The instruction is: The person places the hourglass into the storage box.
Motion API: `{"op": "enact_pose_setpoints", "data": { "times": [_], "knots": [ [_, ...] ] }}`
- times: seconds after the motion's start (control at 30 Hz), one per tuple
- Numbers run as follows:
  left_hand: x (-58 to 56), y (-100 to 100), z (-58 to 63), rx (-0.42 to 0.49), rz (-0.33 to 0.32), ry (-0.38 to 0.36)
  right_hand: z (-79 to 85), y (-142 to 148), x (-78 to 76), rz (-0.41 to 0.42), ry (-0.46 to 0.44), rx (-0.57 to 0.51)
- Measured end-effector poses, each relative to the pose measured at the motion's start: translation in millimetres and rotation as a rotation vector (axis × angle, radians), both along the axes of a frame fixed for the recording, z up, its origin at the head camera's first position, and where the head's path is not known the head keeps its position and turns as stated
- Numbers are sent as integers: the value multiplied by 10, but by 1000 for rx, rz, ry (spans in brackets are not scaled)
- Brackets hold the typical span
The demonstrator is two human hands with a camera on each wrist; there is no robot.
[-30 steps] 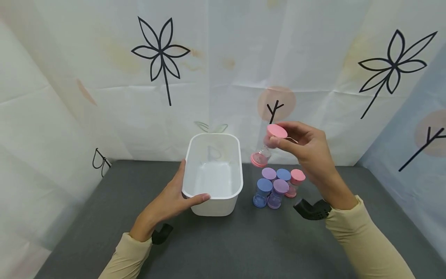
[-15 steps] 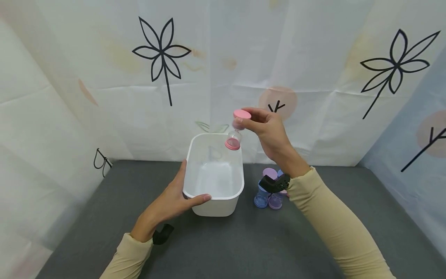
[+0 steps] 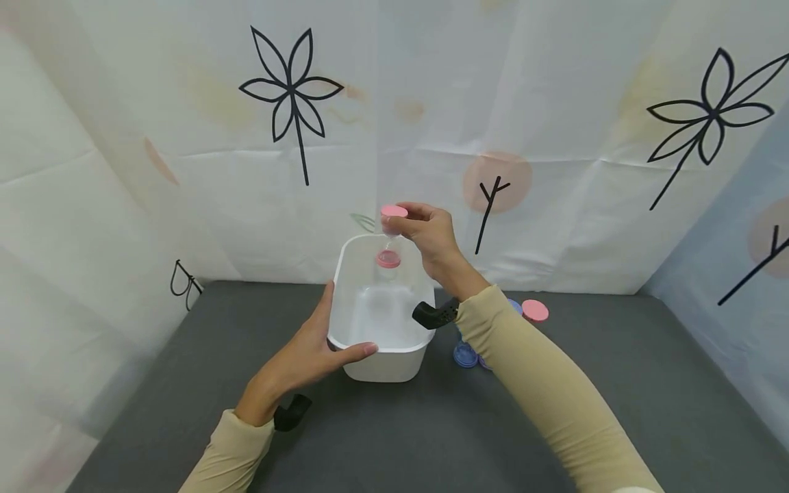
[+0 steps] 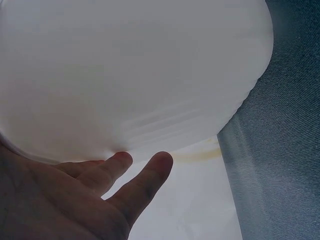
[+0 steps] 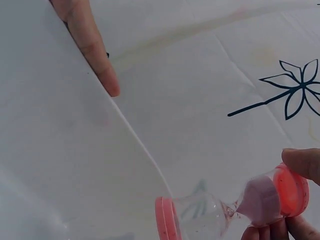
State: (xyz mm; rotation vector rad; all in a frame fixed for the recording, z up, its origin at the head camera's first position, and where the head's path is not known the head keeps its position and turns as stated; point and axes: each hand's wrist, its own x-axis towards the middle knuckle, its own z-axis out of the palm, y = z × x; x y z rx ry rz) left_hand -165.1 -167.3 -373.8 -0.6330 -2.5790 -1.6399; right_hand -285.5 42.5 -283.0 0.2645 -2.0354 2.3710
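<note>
My right hand (image 3: 431, 236) pinches a small hourglass (image 3: 388, 259) by its upper pink cap, thumb in front. The hourglass hangs nearly upright over the far part of a white plastic bin (image 3: 388, 366). In the right wrist view, pale sand shows in the bulb of the hourglass (image 5: 260, 200) beside the gripped cap; the bulb at the other end is clear. My left hand (image 3: 302, 352) rests at the bin's near left corner. Its thumb lies straight along the front rim, and its fingers (image 4: 142, 187) lie extended against the outer wall in the left wrist view.
Right of the bin stand more hourglasses, mostly hidden behind my right sleeve (image 3: 524, 363). A blue base (image 3: 465, 355) and a pink cap (image 3: 535, 310) show. The dark grey table (image 3: 382, 438) ends at a patterned cloth backdrop (image 3: 419, 103).
My right hand has carried the pink hourglass leftward from above the group to over the bin. The hourglass now hangs straighter and the sleeve covers most of the group. My left hand stays put.
</note>
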Motion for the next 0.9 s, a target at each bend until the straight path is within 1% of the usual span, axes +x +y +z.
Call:
{"op": "enact_pose_setpoints", "data": {
  "times": [0.23, 0.5, 0.6, 0.7, 0.9],
  "knots": [
    [2, 0, 4, -7, 9, -17, -154, -233, -101, -43, -80, 59],
    [3, -15, -3, -18, 6, -22, -282, -445, -150, -89, -129, 162],
    [0, -30, 1, -31, 2, -22, -315, -499, -167, -100, -127, 192],
    [5, -30, 2, -46, 4, -25, -349, -520, -172, -109, -120, 246],
    [20, -17, 4, -51, 13, -30, -432, -533, -156, -73, -88, 426]
  ]
}}
